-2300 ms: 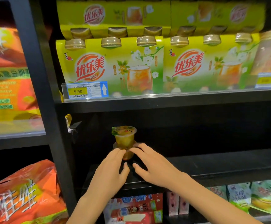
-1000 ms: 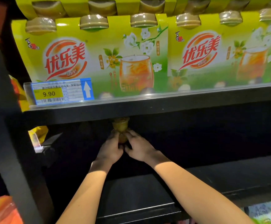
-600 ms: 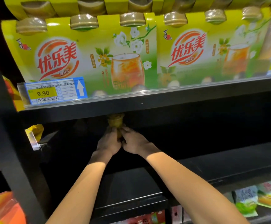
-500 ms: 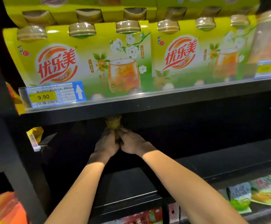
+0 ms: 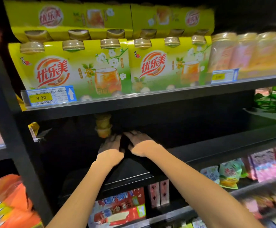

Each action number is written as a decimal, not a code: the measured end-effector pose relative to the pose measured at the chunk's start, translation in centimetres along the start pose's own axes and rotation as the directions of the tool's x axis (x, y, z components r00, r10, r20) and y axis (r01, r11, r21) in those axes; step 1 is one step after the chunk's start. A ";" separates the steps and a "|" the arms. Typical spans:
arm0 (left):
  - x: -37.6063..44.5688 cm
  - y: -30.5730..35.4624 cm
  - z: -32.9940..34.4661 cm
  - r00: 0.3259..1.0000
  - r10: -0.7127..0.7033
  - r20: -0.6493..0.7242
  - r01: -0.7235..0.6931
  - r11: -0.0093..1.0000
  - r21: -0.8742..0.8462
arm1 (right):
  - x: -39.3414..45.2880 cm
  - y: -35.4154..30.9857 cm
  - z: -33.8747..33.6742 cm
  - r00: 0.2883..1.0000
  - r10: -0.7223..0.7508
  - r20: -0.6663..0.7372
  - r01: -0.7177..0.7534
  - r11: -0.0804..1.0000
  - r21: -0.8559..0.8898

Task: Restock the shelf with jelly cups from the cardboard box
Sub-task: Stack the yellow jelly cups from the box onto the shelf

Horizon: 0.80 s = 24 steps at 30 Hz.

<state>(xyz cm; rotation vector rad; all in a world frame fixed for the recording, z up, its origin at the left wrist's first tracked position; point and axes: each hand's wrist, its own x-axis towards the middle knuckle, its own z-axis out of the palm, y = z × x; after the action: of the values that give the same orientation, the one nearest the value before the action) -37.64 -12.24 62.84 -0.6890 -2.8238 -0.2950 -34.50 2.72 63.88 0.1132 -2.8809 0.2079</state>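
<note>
Both hands off stack now: my left hand (image 5: 111,143) and right hand (image 5: 138,140) pulled back, fingers straight, empty. 2 jelly cups (image 5: 103,125) stand alone deep on shelf (image 5: 216,145). Placement done; nxt: box.

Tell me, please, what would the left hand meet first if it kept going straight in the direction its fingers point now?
Most likely the stacked jelly cups: the left hand points up and into the dark shelf, its fingertips just below the lower cup. Depth is hard to judge in the shadow, so it might instead slip just past their right side.

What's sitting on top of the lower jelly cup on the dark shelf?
A second jelly cup stands stacked on the lower jelly cup. Its lid is hidden behind the edge of the upper shelf, so anything above it cannot be seen.
</note>
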 end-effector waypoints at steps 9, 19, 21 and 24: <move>-6.0 8.4 -0.9 0.984 0.177 -0.037 -0.178 0.983 -0.047 | -10.6 4.8 -3.0 0.995 0.100 -0.023 -0.101 0.995 -0.010; -14.6 19.3 1.7 0.899 0.419 -0.125 -0.436 0.881 -0.184 | -24.2 7.8 -5.0 0.981 0.192 -0.017 -0.184 0.958 0.219; -16.7 20.4 3.2 0.892 0.442 -0.098 -0.453 0.872 -0.184 | -26.8 7.9 -4.3 0.979 0.204 -0.001 -0.198 0.949 0.245; -19.5 21.4 6.2 0.892 0.451 -0.026 -0.448 0.878 -0.170 | -30.4 8.3 -1.7 0.975 0.218 0.041 -0.221 0.943 0.249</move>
<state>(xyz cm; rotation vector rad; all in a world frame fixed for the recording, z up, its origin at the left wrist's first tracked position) -11.64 -0.51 54.90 -1.3582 -2.5640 -0.4503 -5.53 12.91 56.74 -0.1635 -2.8625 0.6177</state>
